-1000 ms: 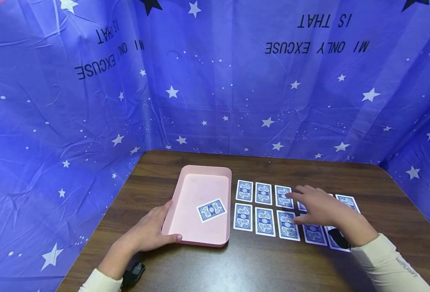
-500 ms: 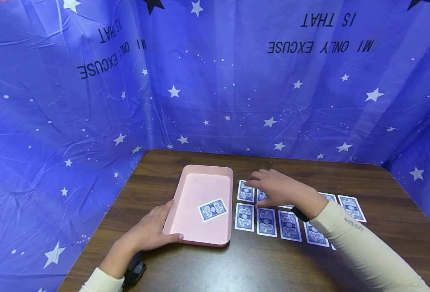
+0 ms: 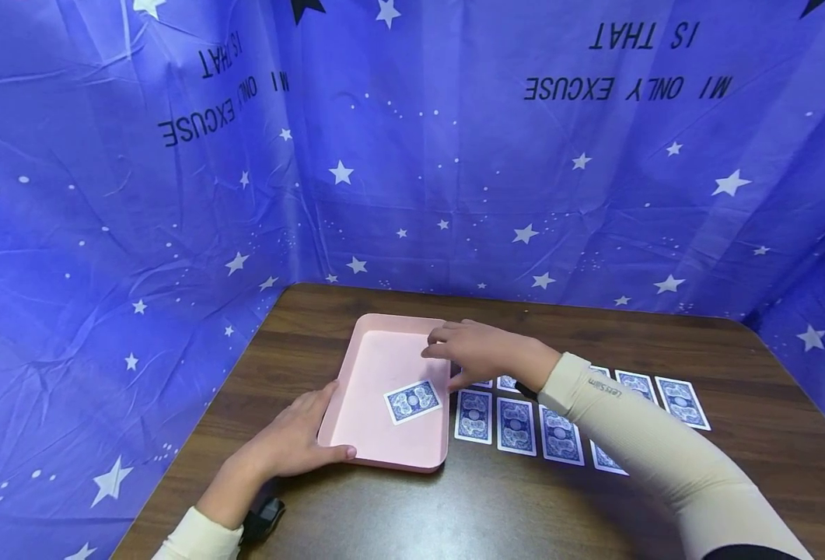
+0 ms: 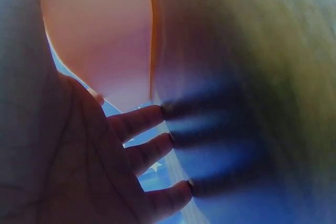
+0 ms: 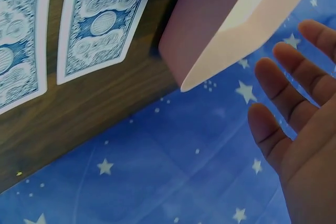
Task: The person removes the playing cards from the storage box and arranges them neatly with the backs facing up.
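A pink tray (image 3: 391, 358) lies on the table with one blue-backed playing card (image 3: 413, 401) inside it, slanted. My left hand (image 3: 293, 435) rests at the tray's near left corner, fingers along the side and thumb across the front rim. In the left wrist view, its fingers (image 4: 149, 153) are spread below the tray wall (image 4: 100, 30). Over the tray's right rim hovers my right hand (image 3: 478, 350), fingers loosely bent. The right wrist view shows those fingers (image 5: 281, 77) apart from the tray (image 5: 210, 35), with nothing seen in them.
Face-down playing cards (image 3: 515, 425) lie in two rows right of the tray, partly covered by my right forearm (image 3: 636, 428). The brown wooden table (image 3: 384, 521) meets a blue star-printed curtain (image 3: 440, 171) at the back and sides.
My right hand has moved left from above the cards to the tray's right rim, and its forearm now covers more of them. The left hand and the card in the tray stay put.
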Motion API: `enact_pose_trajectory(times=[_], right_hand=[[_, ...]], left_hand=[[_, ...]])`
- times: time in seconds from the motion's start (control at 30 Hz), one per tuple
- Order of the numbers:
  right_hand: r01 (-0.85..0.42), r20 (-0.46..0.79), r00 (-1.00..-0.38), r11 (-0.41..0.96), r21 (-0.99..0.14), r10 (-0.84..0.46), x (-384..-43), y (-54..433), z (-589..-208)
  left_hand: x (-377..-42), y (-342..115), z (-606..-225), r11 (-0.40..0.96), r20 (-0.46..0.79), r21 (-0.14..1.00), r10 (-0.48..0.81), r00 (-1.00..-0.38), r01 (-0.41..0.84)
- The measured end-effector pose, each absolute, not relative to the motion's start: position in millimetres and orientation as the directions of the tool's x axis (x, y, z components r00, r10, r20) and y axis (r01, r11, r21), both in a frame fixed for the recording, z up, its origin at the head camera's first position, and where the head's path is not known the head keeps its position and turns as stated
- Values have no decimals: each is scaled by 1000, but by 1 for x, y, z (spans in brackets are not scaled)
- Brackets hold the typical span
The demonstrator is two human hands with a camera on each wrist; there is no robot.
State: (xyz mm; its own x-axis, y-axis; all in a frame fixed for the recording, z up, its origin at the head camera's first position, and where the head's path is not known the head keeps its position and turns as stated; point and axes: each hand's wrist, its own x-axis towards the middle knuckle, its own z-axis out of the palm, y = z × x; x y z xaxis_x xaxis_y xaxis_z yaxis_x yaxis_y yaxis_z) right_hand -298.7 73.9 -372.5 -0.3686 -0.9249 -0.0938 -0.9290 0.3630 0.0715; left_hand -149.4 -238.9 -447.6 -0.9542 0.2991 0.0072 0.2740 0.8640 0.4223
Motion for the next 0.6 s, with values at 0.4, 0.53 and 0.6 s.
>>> enact_pose_trajectory(times=[0.4, 0.53, 0.6], right_hand=[[-957, -172, -271, 245, 156, -947, -298, 34, -378], [-934, -205, -296, 238, 265, -933, -301, 24, -381], [-915, -236, -304, 214, 342, -923, -304, 20, -384]], left_hand=[[-150, -240, -448, 868, 12, 414, 297, -955, 275], [-151, -240, -449, 869, 12, 409, 300, -954, 279], [-151, -239, -449, 868, 10, 410, 303, -953, 280]])
